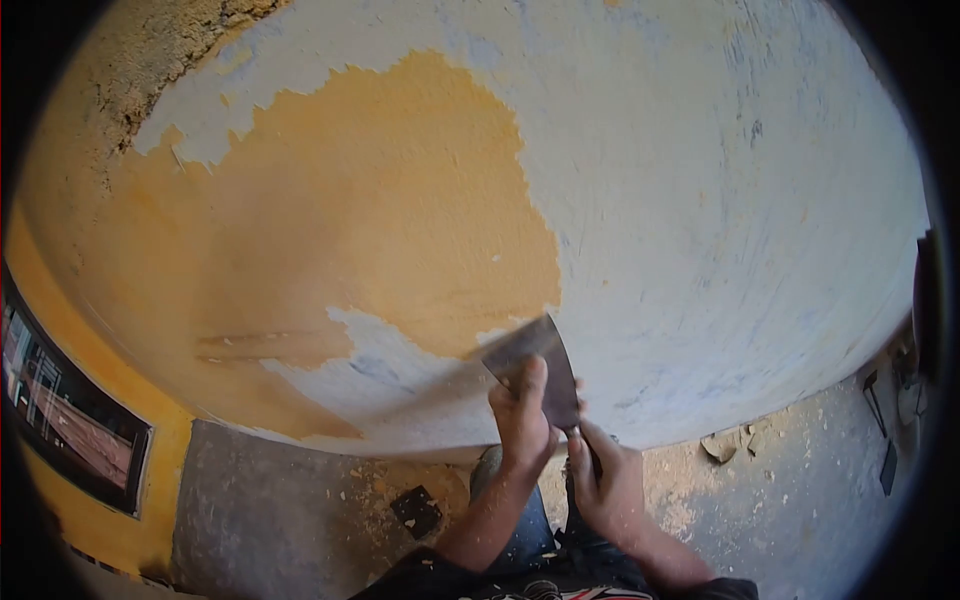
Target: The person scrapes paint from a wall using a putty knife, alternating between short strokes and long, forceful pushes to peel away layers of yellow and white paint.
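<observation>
A wide metal scraper (530, 355) is held up against the wall, its broad edge at the lower border of the bare yellow patch (400, 190). My left hand (522, 425) is closed on the blade, thumb lying along its near face and fingers behind it. Lower and to the right, my right hand (608, 485) wraps around the scraper's handle, which is mostly hidden by the fingers. Pale whitish paint (690, 240) with bluish smears covers the wall to the right of the patch. A pale strip (390, 370) also lies left of the blade.
Rough, crumbling plaster (160, 70) shows at the upper left. Paint flakes (680, 490) litter the grey floor (260, 500), with a dark square piece (416, 511) among them. A dark-framed window (75, 410) is at the left. A long-handled tool (886, 450) lies at the right.
</observation>
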The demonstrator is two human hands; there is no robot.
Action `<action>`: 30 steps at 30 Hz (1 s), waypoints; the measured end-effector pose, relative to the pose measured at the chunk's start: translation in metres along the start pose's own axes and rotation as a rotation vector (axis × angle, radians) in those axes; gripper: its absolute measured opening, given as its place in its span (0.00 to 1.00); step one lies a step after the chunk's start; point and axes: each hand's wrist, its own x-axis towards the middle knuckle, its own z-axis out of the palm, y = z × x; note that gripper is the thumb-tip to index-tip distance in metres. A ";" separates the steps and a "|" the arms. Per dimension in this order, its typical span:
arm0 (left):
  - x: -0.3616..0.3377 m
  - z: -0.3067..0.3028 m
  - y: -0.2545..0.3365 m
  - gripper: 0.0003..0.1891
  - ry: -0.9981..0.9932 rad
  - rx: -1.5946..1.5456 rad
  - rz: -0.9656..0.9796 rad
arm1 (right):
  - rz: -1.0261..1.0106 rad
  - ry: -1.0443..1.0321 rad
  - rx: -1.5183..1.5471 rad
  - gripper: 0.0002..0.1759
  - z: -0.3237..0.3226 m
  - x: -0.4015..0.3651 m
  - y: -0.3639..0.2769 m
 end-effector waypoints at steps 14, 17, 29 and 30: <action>0.008 -0.008 -0.013 0.13 0.011 -0.062 -0.038 | 0.174 -0.117 -0.040 0.13 -0.002 0.009 -0.005; 0.001 -0.012 -0.016 0.12 -0.037 -0.199 -0.020 | 0.115 -0.077 -0.041 0.13 -0.002 -0.007 0.002; 0.006 -0.009 -0.010 0.11 -0.002 -0.180 0.021 | 0.074 -0.114 -0.092 0.14 0.000 0.005 -0.001; 0.007 -0.010 -0.007 0.13 0.002 -0.159 0.034 | 0.091 -0.137 -0.115 0.15 0.002 0.006 -0.002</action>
